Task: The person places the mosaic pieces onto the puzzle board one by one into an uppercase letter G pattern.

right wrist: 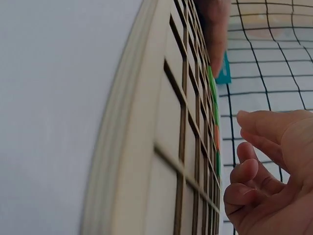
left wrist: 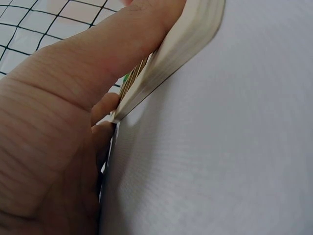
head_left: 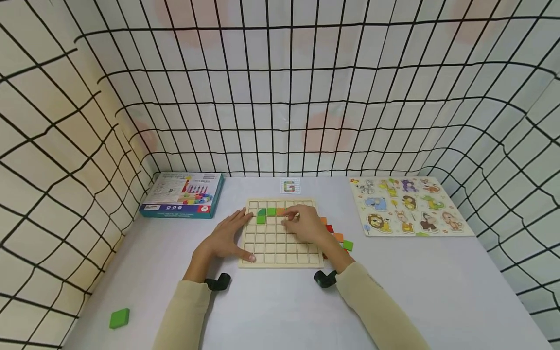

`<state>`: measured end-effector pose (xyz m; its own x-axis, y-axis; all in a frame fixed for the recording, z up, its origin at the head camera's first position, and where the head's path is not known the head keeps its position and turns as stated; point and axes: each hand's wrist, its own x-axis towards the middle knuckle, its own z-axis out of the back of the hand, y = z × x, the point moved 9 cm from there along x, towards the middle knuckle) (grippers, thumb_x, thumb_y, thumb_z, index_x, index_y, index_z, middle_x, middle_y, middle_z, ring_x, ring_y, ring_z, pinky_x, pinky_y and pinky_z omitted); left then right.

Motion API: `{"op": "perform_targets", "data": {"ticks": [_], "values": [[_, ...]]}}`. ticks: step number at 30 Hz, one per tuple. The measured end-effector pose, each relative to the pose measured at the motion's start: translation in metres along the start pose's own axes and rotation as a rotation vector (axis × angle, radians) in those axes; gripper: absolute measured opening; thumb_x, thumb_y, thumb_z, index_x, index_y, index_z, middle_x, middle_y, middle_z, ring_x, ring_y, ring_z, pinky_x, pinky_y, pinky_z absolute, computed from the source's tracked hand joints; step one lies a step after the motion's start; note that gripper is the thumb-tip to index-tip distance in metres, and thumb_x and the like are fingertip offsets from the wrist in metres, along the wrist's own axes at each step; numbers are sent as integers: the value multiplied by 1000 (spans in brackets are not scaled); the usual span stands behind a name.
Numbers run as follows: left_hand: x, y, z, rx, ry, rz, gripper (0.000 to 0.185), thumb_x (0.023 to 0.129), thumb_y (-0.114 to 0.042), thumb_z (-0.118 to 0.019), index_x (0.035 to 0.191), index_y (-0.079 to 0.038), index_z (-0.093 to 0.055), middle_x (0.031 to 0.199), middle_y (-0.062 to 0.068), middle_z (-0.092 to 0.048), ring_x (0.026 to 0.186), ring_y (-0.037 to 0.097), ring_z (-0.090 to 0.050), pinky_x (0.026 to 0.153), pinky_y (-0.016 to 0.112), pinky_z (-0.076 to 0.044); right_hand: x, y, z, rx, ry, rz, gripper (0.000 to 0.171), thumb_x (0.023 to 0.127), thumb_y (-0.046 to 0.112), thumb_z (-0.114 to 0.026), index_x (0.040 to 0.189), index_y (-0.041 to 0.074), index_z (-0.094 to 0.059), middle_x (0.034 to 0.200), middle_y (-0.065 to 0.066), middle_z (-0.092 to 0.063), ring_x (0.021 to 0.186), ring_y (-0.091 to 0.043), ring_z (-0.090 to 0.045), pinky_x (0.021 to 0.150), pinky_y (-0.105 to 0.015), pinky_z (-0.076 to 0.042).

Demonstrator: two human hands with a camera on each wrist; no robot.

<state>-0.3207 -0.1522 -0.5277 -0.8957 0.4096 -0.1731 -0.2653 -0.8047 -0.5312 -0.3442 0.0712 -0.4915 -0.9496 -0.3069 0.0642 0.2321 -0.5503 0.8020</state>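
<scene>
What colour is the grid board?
Pale cream; the grid board shows best in the head view.

White table [head_left: 271,311]: box [head_left: 175,194] far-left corner, card [head_left: 290,186] far edge, animal puzzle [head_left: 413,214] far-right, gridded board [head_left: 280,247] mid, tiles [head_left: 347,245] beside it, green block [head_left: 119,319] left edge.

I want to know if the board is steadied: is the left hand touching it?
Touching. The left wrist view shows the left hand with its thumb lying against the edge of the board.
</scene>
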Motion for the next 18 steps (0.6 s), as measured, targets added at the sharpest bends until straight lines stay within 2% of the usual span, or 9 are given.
{"op": "perform_targets", "data": {"ticks": [6,12,18], "values": [[-4,1,3,-5,-12,-19,136,57,-69,-90,166,-24,-22,176,1,-6,163,31,-4,128,63,-8,-15,-16,28,-38,-16,-25,24,94,25,-76,115,13,-77,92,-3,-64,67,-17,-54,60,-29,-47],[-4,0,3,-6,-11,-20,136,57,-68,-91,166,-24,-23,176,0,-7,163,30,-3,128,63,-8,-32,-34,58,-79,-43,-27,26,94,27,-78,116,12,-77,90,-2,-64,69,-19,-54,56,-28,-47],[-2,-1,3,-10,-7,-18,137,57,-69,-91,166,-24,-22,176,0,-6,163,30,-3,128,63,-8,-47,-50,80,-134,-68,-92,26,93,23,-78,117,13,-77,93,-4,-63,67,-19,-55,49,-27,-47]]}}
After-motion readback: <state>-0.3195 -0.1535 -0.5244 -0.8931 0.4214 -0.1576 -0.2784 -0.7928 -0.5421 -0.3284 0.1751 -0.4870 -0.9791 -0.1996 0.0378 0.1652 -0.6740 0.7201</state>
